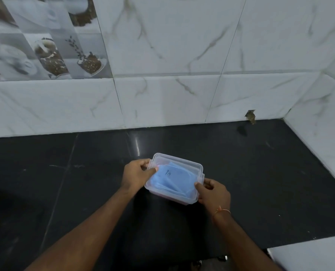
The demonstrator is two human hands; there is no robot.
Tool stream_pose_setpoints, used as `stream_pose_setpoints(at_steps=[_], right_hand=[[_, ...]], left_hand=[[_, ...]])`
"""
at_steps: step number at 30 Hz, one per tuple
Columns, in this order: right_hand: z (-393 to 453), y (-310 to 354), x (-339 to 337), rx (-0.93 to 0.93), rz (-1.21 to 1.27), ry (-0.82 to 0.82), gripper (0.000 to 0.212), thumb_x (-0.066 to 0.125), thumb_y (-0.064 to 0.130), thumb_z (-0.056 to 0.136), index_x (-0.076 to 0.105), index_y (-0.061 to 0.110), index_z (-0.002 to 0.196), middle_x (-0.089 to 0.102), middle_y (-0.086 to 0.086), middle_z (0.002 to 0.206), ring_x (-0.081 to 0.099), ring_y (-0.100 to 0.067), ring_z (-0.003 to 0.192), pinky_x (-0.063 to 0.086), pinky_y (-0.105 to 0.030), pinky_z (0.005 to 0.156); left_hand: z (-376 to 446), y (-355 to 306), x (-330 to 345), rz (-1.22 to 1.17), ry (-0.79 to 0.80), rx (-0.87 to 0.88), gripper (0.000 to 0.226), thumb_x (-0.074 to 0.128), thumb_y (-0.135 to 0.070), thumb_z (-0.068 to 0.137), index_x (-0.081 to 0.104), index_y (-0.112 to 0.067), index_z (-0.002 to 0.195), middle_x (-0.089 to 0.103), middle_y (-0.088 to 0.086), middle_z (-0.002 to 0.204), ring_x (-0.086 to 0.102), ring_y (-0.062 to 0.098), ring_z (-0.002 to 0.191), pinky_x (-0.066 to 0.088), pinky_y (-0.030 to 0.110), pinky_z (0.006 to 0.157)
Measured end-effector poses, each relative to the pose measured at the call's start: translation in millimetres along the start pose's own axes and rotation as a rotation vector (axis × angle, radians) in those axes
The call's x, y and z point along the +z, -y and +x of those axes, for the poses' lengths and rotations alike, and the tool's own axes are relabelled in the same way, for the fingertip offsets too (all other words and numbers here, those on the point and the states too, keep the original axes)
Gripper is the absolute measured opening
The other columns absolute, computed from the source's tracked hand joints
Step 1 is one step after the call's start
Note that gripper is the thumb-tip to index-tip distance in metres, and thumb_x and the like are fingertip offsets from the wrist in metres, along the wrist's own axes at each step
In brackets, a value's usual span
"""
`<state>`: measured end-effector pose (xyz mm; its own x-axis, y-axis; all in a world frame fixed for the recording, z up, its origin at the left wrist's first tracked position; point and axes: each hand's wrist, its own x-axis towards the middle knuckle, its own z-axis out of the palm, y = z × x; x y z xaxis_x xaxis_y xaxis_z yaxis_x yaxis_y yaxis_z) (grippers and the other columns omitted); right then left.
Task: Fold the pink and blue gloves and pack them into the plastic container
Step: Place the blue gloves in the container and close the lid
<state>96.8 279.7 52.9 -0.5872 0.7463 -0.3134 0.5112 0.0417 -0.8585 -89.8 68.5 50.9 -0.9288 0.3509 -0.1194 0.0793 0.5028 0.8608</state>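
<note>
A clear plastic container (pixel 179 162) with its lid on sits on the black countertop, near the middle of the view. Through the lid I see the folded blue glove (pixel 172 179) lying on top; a thin strip of pink (pixel 166 195) shows low through the front wall. My left hand (pixel 137 173) grips the container's left end, thumb on the lid's edge. My right hand (pixel 213 192) grips the right front corner, fingers curled over the clip there.
The black stone countertop (pixel 84 173) runs left and right, with a white marble-tiled wall (pixel 172 98) behind and a side wall (pixel 319 133) at the right. A chipped hole (pixel 250 116) marks the wall base. A white surface (pixel 309 255) lies at the lower right.
</note>
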Motion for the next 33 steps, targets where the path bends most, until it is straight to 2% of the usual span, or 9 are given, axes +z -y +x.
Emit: stream_pose_setpoints(at_steps=[4,7,10,13,18,22,27,30,33], right_hand=[[1.2,-2.5,4.1,0.020,-0.027,0.005,0.023,0.080,0.028,0.091,0.079,0.022,0.113,0.080,0.005,0.088,0.079,-0.018,0.084,0.066,-0.048,0.085],[1.0,-5.8,9.2,0.044,-0.027,0.026,0.026,0.079,0.027,0.093,0.078,0.021,0.118,0.079,0.005,0.094,0.079,-0.019,0.087,0.066,-0.047,0.086],[3.4,-7.3,10.2,0.088,0.018,0.034,0.027,0.080,0.026,0.093,0.078,0.018,0.119,0.080,0.003,0.095,0.080,-0.018,0.082,0.069,-0.042,0.079],[7.5,-6.5,9.0,0.150,0.090,0.066,0.023,0.083,0.022,0.092,0.080,0.015,0.113,0.083,-0.002,0.090,0.081,-0.019,0.073,0.068,-0.035,0.066],[18.4,0.3,10.5,0.212,0.123,0.161,0.019,0.085,0.016,0.090,0.081,0.009,0.107,0.083,-0.011,0.087,0.081,-0.026,0.073,0.067,-0.039,0.066],[26.1,6.6,14.5,0.250,0.105,0.292,0.022,0.088,0.016,0.087,0.081,0.006,0.105,0.083,-0.015,0.086,0.078,-0.023,0.068,0.065,-0.036,0.065],[34.7,7.0,24.2,0.318,0.106,0.367,0.035,0.093,0.019,0.079,0.076,0.003,0.105,0.082,-0.018,0.103,0.079,-0.028,0.091,0.066,-0.053,0.086],[41.1,5.5,25.5,0.354,0.123,0.382,0.062,0.097,0.025,0.073,0.065,0.012,0.124,0.077,-0.015,0.120,0.075,-0.032,0.111,0.063,-0.058,0.093],[43.4,1.6,23.8,0.440,0.144,0.461,0.088,0.099,0.038,0.068,0.055,0.018,0.141,0.072,-0.010,0.132,0.069,-0.030,0.121,0.059,-0.053,0.093]], left_hand=[[5.7,1.5,4.6,0.092,0.007,0.023,0.010,0.087,-0.032,0.091,0.078,-0.037,0.093,0.078,-0.023,0.077,0.072,-0.011,0.077,0.052,0.006,0.066],[14.8,4.2,5.1,0.177,0.040,0.010,0.019,0.082,-0.035,0.094,0.082,-0.021,0.107,0.078,-0.004,0.101,0.075,0.011,0.093,0.061,0.032,0.086],[16.6,5.0,6.4,0.065,0.042,-0.122,0.027,0.083,-0.033,0.095,0.075,-0.019,0.117,0.076,-0.009,0.102,0.072,0.007,0.091,0.058,0.025,0.080],[15.7,7.7,9.5,-0.048,0.081,-0.250,0.021,0.081,-0.028,0.098,0.074,-0.014,0.112,0.079,0.000,0.103,0.077,0.016,0.093,0.065,0.037,0.085],[3.9,16.5,-6.6,-0.125,0.141,-0.411,0.020,0.079,-0.029,0.100,0.066,-0.014,0.104,0.077,0.005,0.105,0.076,0.016,0.088,0.058,0.028,0.063],[-14.6,35.4,-22.7,-0.175,0.136,-0.521,0.031,0.080,-0.038,0.099,0.064,-0.012,0.107,0.077,0.006,0.106,0.075,0.020,0.094,0.058,0.033,0.069],[-31.3,47.3,-28.6,-0.271,0.066,-0.546,0.041,0.080,-0.048,0.096,0.065,-0.018,0.119,0.077,0.000,0.117,0.073,0.012,0.093,0.052,0.029,0.064],[-37.8,42.7,-25.2,-0.438,0.076,-0.603,0.076,0.077,-0.048,0.100,0.042,-0.019,0.161,0.067,0.002,0.143,0.074,0.021,0.109,0.065,0.042,0.081],[-41.6,42.2,-24.1,-0.514,0.096,-0.636,0.069,0.072,-0.045,0.103,0.045,-0.014,0.159,0.074,0.008,0.133,0.078,0.026,0.109,0.067,0.049,0.093]])
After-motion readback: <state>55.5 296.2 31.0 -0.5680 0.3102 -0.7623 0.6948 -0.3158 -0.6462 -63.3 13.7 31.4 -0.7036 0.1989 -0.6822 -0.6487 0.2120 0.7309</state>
